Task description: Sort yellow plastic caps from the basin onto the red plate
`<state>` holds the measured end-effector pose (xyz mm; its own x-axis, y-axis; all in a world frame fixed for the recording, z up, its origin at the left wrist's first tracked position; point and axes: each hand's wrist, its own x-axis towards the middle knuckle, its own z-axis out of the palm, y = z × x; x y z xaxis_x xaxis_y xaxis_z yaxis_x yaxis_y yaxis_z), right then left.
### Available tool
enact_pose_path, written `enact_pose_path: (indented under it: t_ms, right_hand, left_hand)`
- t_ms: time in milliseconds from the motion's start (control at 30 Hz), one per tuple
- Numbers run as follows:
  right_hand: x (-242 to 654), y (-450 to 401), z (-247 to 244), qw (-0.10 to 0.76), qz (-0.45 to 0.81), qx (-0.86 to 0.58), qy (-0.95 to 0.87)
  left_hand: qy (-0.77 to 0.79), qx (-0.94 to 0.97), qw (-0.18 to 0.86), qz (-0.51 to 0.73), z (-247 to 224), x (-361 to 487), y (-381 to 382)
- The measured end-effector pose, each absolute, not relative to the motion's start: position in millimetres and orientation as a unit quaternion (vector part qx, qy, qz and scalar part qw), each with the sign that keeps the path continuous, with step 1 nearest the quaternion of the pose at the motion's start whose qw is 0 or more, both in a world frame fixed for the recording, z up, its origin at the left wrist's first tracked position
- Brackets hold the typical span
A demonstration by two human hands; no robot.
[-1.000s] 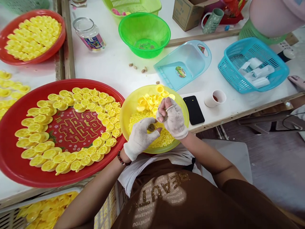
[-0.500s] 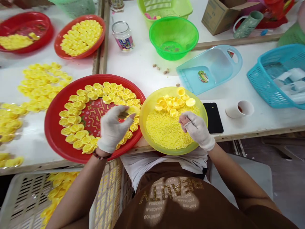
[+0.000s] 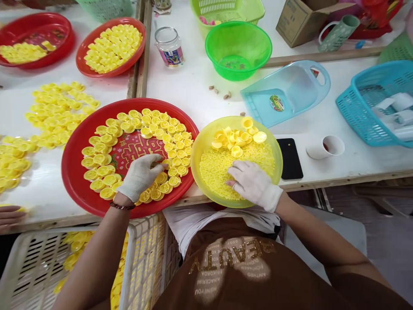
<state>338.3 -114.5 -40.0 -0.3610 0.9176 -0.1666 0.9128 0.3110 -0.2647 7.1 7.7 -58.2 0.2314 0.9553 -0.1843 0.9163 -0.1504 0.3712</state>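
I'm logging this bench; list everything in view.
Trays: 3, red, left
Pieces: many, yellow, left, centre
Yellow bowl: 1, yellow, centre
Beads: many, yellow, yellow bowl
Green bowl: 1, green, top
Baskets: 2, lime top, blue right
Rolls: several, white, blue basket
Jar: 1, clear, top
Scoop: 1, blue, right
Phone: 1, black, right
Paper cup: 1, white, right
Box: 1, brown, top
Mug: 1, green, top
Bits: several, brown, centre
Seat: 1, grey, right
Crate: 1, white, lower left
Co-worker's hand: 1, bare, left edge
Left hand: 1, white glove, largest tray
Right hand: 1, white glove, yellow bowl
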Motion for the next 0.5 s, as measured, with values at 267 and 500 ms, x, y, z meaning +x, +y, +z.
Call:
enact_pose_path:
  t_ms: [267,500]
  right_hand:
    - [314,-117,-59,0.013,0.244,-0.545,-0.802]
    - [342,-106,-59,0.406,0.517,-0.546,-0.520]
  left_hand:
    - [0.455,0.840,0.174,0.241,-28,103,-5]
    - [0.424,0.848,0.284,0.143,-54,211,-4]
